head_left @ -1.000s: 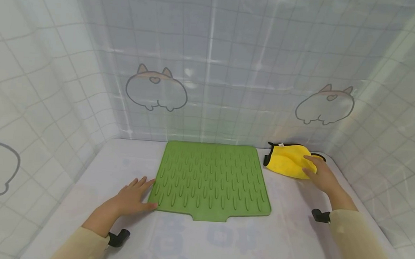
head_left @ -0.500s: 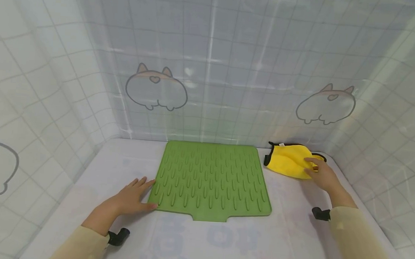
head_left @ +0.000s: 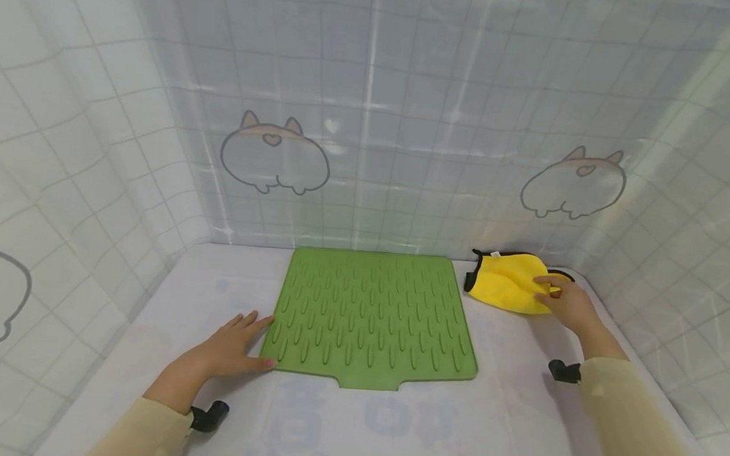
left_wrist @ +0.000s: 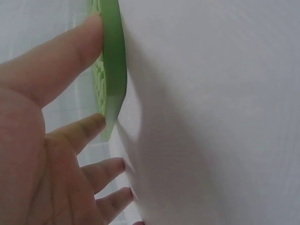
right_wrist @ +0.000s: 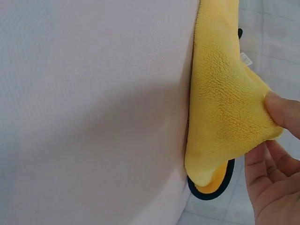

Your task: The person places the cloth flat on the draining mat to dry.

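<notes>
A green mat (head_left: pixel 372 312) with rows of raised ridges and a tab at its near edge lies flat on the table. My left hand (head_left: pixel 228 349) rests at its near left corner, fingers spread and thumb touching the corner. In the left wrist view, the thumb and index fingertip touch the mat's edge (left_wrist: pixel 114 51), while other fingertips reach the table. To the mat's right lies a yellow plush cloth (head_left: pixel 509 282) with black trim. My right hand (head_left: pixel 570 307) pinches its right part between thumb and fingers; in the right wrist view the pinched cloth (right_wrist: pixel 229 103) is drawn up into a fold.
A white tabletop (head_left: pixel 383 438) with faint prints carries everything. Tiled-pattern sheeting (head_left: pixel 372 117) with cartoon animal outlines rises at the back and along both sides. The cloth lies close to the back right corner.
My right hand has shifted slightly rightward, and the cloth beneath its fingers is now bunched up a little. My left hand and the mat stay in place.
</notes>
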Demonstrator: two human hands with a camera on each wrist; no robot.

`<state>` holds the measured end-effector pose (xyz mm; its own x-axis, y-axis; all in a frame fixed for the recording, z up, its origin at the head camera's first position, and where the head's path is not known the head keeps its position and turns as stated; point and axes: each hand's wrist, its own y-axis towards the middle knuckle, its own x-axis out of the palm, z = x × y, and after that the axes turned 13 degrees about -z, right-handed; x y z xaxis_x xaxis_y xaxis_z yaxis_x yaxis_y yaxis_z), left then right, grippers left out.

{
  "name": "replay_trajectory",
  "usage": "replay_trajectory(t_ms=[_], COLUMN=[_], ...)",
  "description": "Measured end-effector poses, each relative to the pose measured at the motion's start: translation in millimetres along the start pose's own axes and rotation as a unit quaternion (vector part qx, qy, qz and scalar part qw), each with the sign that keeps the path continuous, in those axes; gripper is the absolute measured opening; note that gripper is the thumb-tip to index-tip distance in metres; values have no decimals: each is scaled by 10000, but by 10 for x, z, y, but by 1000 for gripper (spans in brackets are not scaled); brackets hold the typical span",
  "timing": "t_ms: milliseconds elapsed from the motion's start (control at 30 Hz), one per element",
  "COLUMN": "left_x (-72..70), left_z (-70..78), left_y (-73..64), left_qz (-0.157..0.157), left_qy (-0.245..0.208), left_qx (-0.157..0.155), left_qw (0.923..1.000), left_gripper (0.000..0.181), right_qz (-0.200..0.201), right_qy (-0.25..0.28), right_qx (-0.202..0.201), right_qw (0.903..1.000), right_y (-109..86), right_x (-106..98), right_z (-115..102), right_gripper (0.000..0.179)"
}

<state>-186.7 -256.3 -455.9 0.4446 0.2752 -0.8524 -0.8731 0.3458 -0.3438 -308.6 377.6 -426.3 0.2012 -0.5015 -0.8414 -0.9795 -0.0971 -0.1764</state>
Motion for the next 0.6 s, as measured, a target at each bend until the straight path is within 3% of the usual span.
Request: replay_trajectory(t_ms=[433,600], left_x=[-40,-34], left_z=[32,25], left_y=[-32,-33], left_qz=[-33,-44], left_qy=[-1,-16], left_qx=[69,25], left_qw=[10000,10000], left_gripper=[96,96], right_qz=[351,425], right_qy=[290,368], right_qx=[-413,-396], right_qw=[9981,9976], right_y=[-112,-138], right_x=[-52,-42], right_z=[-139,-194], right_gripper=[42,40])
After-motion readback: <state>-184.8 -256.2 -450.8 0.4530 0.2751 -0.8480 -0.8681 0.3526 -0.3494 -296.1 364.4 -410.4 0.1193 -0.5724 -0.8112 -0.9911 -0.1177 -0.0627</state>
